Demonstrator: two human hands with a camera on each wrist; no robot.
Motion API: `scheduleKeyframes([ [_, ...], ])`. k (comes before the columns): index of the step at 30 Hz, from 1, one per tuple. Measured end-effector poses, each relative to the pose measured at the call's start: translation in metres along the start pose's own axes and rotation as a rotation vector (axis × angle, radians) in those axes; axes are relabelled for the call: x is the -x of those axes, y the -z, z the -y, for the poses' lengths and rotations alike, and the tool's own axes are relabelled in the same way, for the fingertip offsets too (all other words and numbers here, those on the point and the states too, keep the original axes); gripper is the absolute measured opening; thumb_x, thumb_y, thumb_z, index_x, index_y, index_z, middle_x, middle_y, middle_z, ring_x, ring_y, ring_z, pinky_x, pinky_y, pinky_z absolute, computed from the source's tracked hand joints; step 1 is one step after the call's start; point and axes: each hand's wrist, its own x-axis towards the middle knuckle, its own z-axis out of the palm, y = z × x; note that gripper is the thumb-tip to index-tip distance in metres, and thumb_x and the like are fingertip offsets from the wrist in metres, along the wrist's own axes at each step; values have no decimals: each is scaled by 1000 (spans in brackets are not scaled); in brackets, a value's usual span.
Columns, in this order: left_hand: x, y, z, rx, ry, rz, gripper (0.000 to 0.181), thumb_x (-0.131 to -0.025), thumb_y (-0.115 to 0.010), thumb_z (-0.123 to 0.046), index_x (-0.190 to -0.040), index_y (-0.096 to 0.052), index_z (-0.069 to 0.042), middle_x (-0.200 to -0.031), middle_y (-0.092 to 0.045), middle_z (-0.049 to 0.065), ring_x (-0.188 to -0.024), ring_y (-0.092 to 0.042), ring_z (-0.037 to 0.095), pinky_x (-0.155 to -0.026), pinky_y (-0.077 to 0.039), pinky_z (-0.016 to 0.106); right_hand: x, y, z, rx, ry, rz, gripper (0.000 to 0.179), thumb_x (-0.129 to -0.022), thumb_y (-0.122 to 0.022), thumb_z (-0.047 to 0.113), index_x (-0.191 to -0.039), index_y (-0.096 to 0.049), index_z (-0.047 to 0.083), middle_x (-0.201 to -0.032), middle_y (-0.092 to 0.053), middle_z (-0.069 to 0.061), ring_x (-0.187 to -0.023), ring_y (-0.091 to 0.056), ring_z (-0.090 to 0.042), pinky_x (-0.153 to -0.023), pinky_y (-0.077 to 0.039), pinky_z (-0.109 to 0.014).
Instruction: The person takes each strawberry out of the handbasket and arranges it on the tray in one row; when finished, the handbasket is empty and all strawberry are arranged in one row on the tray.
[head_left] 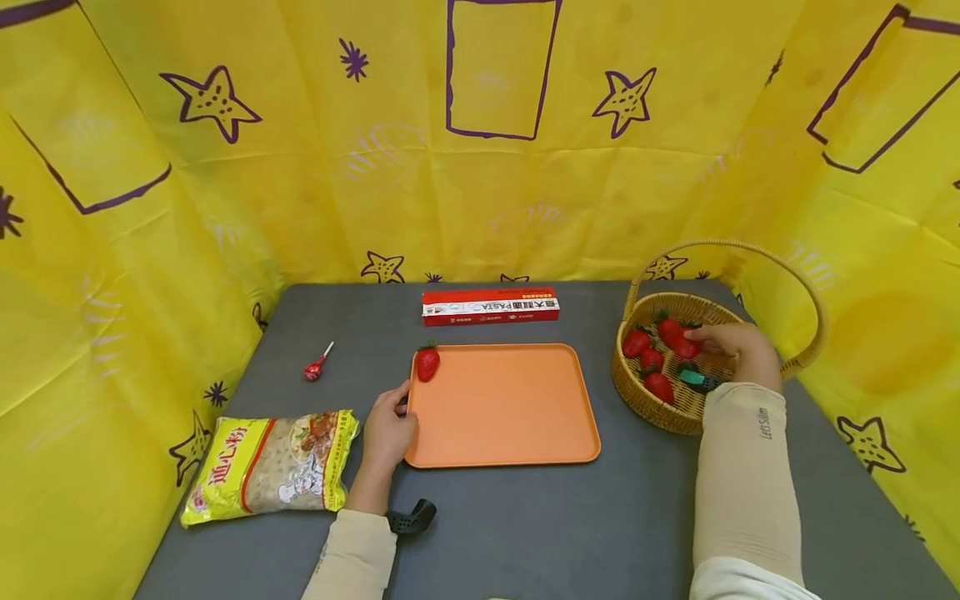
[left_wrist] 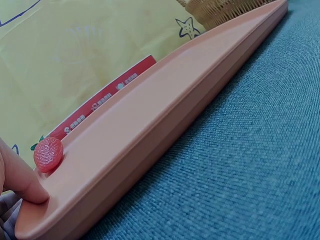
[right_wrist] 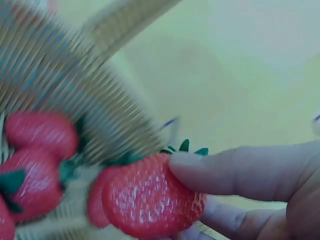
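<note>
The right hand [head_left: 741, 346] pinches 1 berry [right_wrist: 150, 197] at the basket [head_left: 636, 396]; the left hand [head_left: 388, 435] grips the tray [head_left: 502, 408] by its edge. The berry seems light, firm, perhaps slick, best held near its leaves.

You wear beige fabric arm sleeves [head_left: 746, 475], the right dark-lettered, meeting a white cloth sleeve [head_left: 746, 579]; black perforated wrist device [head_left: 412, 518] left, black-and-teal wrist device [head_left: 693, 377] right.
</note>
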Motion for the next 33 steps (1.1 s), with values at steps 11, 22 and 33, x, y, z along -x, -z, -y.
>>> scheduleKeyframes([
  [11,2,-1,1,17,27,-9,55,-88,-58,-1,-142,-53,-7,-135,-52,13,-106,-55,26,-85,-46,42,79,-50,38,-223,321,-33,43,-91,-70,19,-123,-43,7,-97,-62,9,-86,-65,-8,-79,-51,-22],
  [22,-1,-4,-1,26,-5,-13,54,-88,-58,-2,-142,-53,-7,-134,-53,14,-105,-55,26,-84,-47,41,35,-184,68,-119,413,173,52,-93,-66,9,-135,-42,-9,-122,-51,-23,-94,-64,-22,-89,-51,-39],
  [33,1,1,1,-6,-10,-1,55,-86,-58,0,-140,-54,-5,-133,-53,15,-105,-56,28,-84,-47,43,-49,-320,74,-33,297,118,36,-85,-76,8,-115,-60,-2,-109,-61,-16,-88,-65,-26,-78,-55,-36],
])
